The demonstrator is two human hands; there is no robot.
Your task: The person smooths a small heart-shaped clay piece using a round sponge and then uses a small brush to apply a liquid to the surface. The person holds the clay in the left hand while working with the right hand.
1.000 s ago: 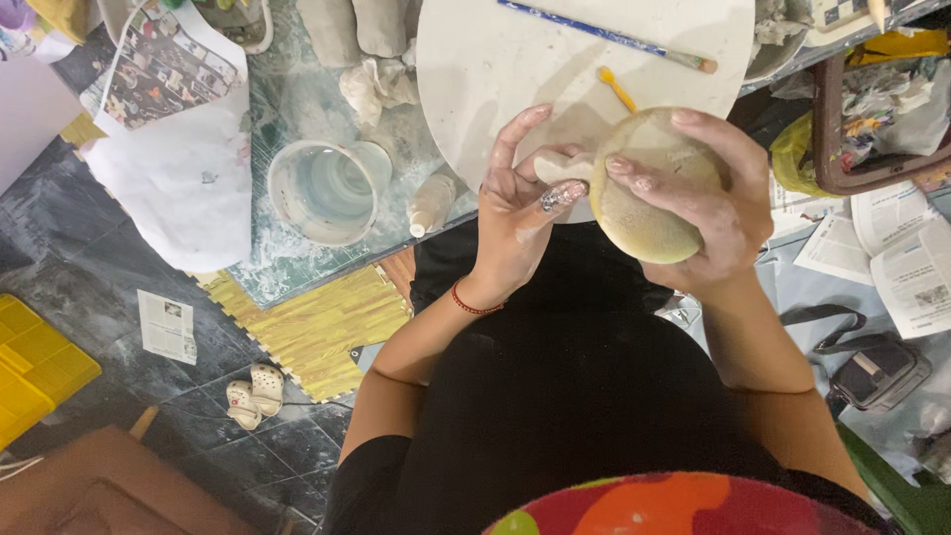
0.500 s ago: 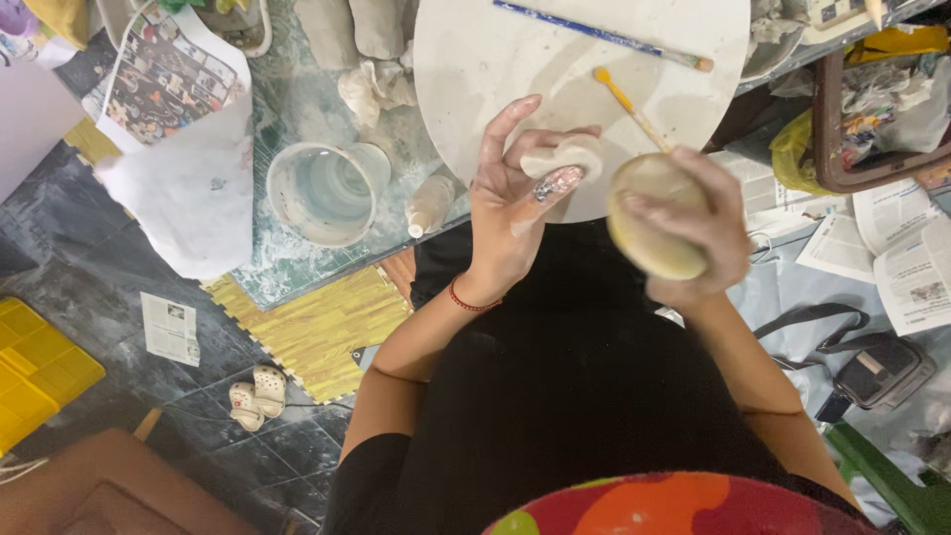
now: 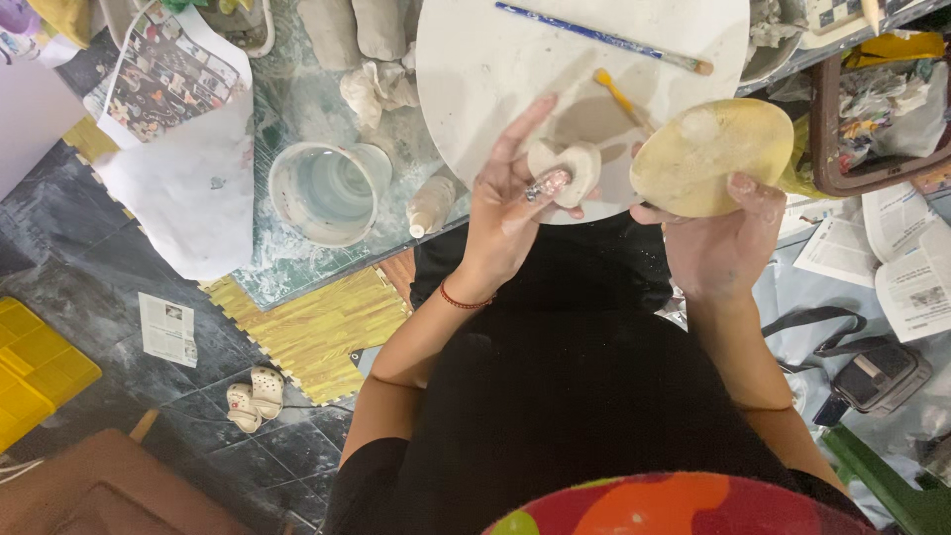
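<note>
My left hand (image 3: 510, 213) holds a small pale clay piece (image 3: 572, 168) between thumb and fingers, over the near edge of a round white board (image 3: 495, 69). My right hand (image 3: 718, 243) grips a flat oval yellowish sponge (image 3: 713, 154) by its lower edge, tilted up at the board's right rim. The two hands are apart. On the board lie a blue-handled brush (image 3: 594, 35) and a yellow-handled tool (image 3: 619, 94).
A cloudy water container (image 3: 327, 193) stands on the green-marbled table (image 3: 297, 109), with clay lumps (image 3: 357, 30) and a small bottle (image 3: 431, 203) nearby. Newspapers (image 3: 901, 258) and a bag (image 3: 877, 376) lie right; a yellow mat (image 3: 307, 322) and small shoes (image 3: 253, 396) are on the floor.
My right hand has pulled the sponge off the clay piece and swung it right and up. My left hand keeps the clay piece, now uncovered.
</note>
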